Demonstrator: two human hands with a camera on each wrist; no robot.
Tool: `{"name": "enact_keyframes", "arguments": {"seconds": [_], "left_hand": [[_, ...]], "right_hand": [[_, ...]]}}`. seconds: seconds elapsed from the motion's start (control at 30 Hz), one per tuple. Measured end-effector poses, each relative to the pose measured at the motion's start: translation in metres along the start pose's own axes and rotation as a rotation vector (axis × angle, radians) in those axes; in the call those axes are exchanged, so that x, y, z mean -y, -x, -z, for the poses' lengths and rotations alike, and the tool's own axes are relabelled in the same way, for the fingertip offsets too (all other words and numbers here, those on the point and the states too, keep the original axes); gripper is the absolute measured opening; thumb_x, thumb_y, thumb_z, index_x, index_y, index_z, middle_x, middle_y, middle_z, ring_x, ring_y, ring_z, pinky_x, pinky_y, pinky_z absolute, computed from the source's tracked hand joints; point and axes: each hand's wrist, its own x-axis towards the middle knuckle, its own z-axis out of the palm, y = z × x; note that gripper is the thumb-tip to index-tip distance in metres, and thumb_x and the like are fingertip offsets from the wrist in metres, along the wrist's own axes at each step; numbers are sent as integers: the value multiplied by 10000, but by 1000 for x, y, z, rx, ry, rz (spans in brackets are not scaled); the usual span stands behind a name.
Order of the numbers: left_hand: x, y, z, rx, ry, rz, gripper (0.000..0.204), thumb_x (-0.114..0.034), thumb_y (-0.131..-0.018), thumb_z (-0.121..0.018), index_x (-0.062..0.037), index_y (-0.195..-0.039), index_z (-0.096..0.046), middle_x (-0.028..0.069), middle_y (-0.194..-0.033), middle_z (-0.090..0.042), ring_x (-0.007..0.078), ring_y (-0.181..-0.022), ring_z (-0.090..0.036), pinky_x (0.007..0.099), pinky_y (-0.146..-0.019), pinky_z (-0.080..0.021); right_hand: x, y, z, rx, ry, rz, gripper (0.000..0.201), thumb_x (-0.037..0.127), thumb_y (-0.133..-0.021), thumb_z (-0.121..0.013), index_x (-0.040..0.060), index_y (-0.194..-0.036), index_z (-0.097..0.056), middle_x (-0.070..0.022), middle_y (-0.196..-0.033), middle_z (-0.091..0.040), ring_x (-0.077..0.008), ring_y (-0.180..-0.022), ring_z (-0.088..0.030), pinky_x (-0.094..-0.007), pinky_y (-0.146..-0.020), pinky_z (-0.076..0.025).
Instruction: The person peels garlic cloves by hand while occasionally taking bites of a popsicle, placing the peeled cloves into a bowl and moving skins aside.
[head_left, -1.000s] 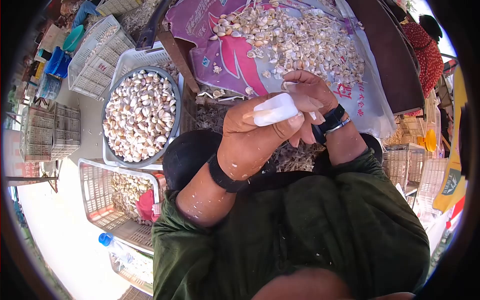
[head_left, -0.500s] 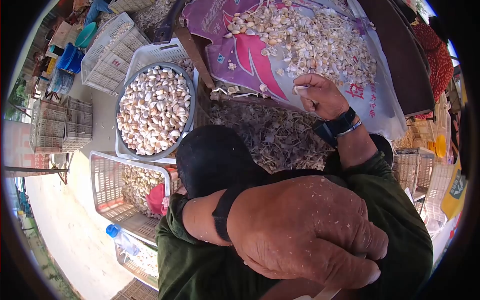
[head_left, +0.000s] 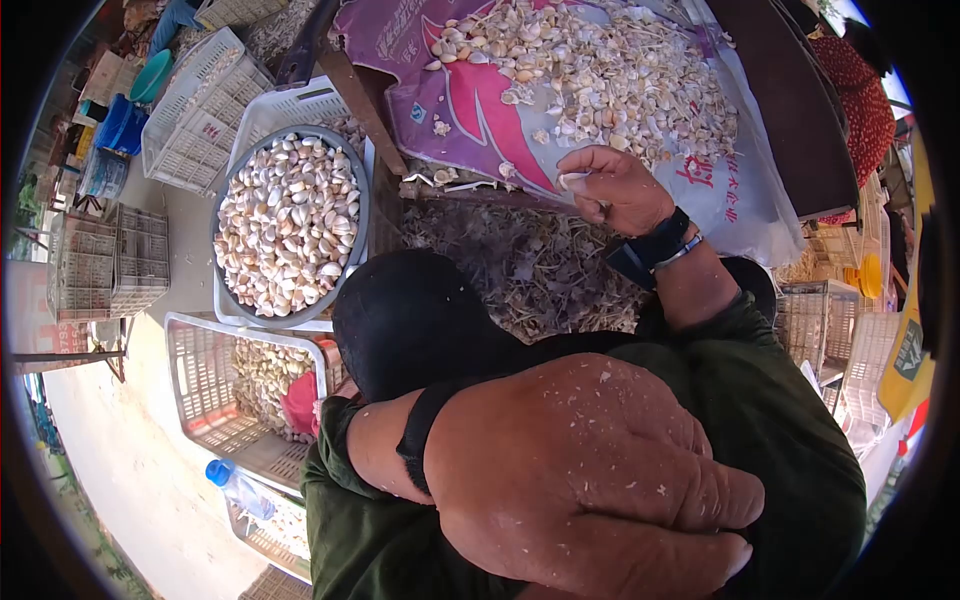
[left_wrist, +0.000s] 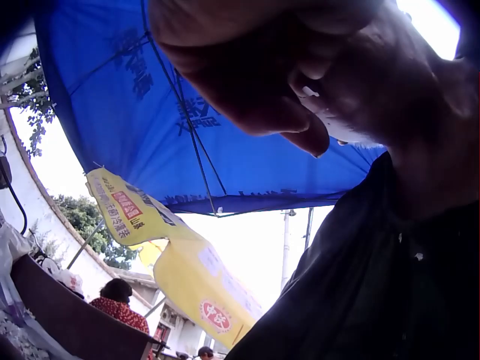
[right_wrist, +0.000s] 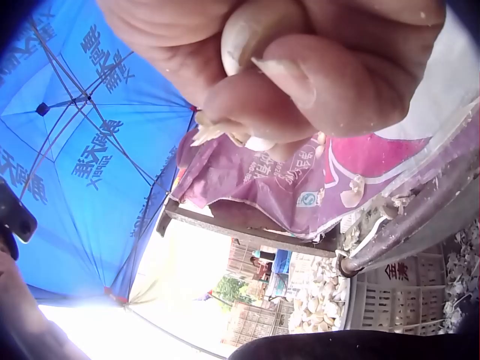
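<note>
In the head view my left hand (head_left: 590, 470), with a black wristband, is large and close above my lap, its back toward the camera and fingers curled down. The left wrist view shows it dark near the head, with a small white piece (left_wrist: 309, 91) among its curled fingers; most of that piece is hidden. My right hand (head_left: 622, 192) is raised over the near edge of the printed plastic sheet (head_left: 470, 130). Its thumb and fingers pinch a garlic clove (right_wrist: 251, 34). Papery skin (right_wrist: 212, 132) sticks out below the fingertips.
Garlic cloves and peelings (head_left: 610, 75) cover the far part of the sheet. At left stands a round basin of cloves (head_left: 215, 240) in a white crate. A crate with more garlic (head_left: 200, 410) and a blue-capped bottle (head_left: 240, 490) lie nearer. Dry peelings (head_left: 520, 260) fill the ground ahead.
My left hand has left the right hand, coming back and up toward the head. The right hand stays near the sheet's edge, still pinching the clove. The view shifted slightly.
</note>
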Motion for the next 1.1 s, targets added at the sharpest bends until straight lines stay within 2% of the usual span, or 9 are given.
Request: {"name": "enact_keyframes", "arguments": {"seconds": [0.07,0.17,0.27,0.37,0.5,0.9,1.03,1.07,1.1], "left_hand": [[-7,-2,24,292,-2,137,268,-36,-914,-565,201,-1038,-578,351,-996,-617,335,-767,-663,373,-674,-546],[-13,11,32,-145,-429,821,236,29,-846,-615,22,-1080,-645,104,-910,-674,218,-769,-657,300,-655,-515],[1,20,34,-259,-505,858,221,-107,-934,-602,33,-1097,-654,73,-853,-659,67,-639,-548,203,-595,-453],[3,21,37,-333,-444,941,249,-26,-907,-612,-7,-1154,-645,65,-846,-644,154,-703,-586,260,-664,-460],[12,28,43,-218,-699,770,239,-6,-884,-628,0,-1122,-654,117,-822,-650,174,-716,-610,271,-673,-468],[-33,-31,9,557,-1008,394,346,-121,-580,-719,-11,-906,-679,60,-664,-573,215,-509,-517,320,-476,-391],[-28,-33,7,536,-870,8,195,-81,-559,-726,28,-702,-651,92,-649,-564,201,-533,-564,295,-432,-447],[-27,-25,-32,74,-937,203,228,-129,-421,-666,-29,-612,-594,34,-584,-499,168,-495,-478,279,-422,-356],[-30,-25,-31,72,-940,199,228,-129,-421,-666,-29,-612,-594,34,-584,-499,168,-495,-478,279,-422,-356]], "right_hand": [[-1,0,3,22,-17,-17,247,68,-845,-675,-8,-1069,-602,-23,-695,-573,-99,-521,-493,-239,-465,-374],[5,1,2,23,-33,-19,264,64,-828,-687,-7,-1070,-606,-29,-714,-588,-98,-526,-506,-232,-473,-381],[3,-2,6,-18,24,-42,270,64,-816,-695,-1,-1066,-616,-37,-751,-612,-90,-546,-522,-224,-480,-386],[3,3,1,8,-19,73,258,65,-815,-694,2,-1056,-625,-44,-790,-637,-80,-559,-536,-215,-479,-388],[-3,-2,18,89,94,27,342,61,-866,-650,-6,-1190,-562,-50,-1058,-632,-79,-947,-609,-227,-814,-501],[-5,3,10,29,-54,-28,256,30,-842,-664,-2,-1090,-607,-48,-774,-615,-106,-555,-527,-251,-492,-406],[-4,3,3,21,-56,-41,230,74,-857,-675,-3,-1062,-602,-24,-684,-574,-82,-529,-511,-226,-466,-379],[-6,1,4,37,-54,-39,236,78,-857,-678,-4,-1063,-601,-26,-685,-578,-82,-530,-512,-225,-468,-379],[-7,1,4,51,-51,-40,241,83,-856,-681,-5,-1065,-599,-28,-686,-581,-82,-530,-513,-225,-470,-380]]}}
